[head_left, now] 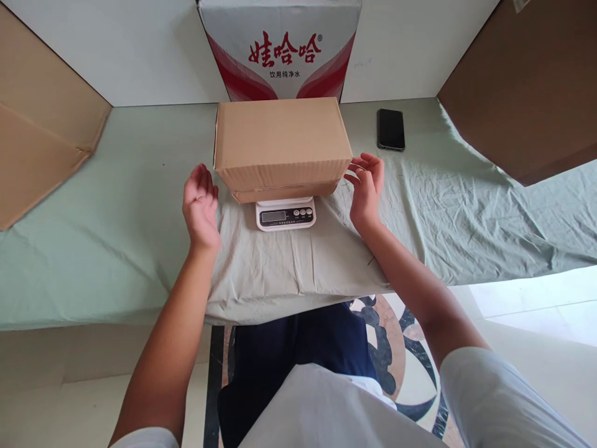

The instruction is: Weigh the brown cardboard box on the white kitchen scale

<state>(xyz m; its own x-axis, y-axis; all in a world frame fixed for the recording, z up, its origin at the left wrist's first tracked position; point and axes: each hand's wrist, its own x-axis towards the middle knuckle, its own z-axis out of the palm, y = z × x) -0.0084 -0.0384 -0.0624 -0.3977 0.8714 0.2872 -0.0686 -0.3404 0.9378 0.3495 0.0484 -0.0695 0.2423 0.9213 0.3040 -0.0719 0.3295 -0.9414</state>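
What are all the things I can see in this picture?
Closed brown cardboard box: one, brown, on the scale at table centre.
Small white kitchen scale: one, white, under the box.
Pale green cloth: one, green, covering the table.
Black phone: one, black, flat on the cloth, back right.
White and red printed carton: one, behind the box by the wall.
Flat brown cardboard sheets: two, at the far left and far right.
Left hand: one, open, beside the box, apart from it.
Right hand: one, open, close by the box's right end.
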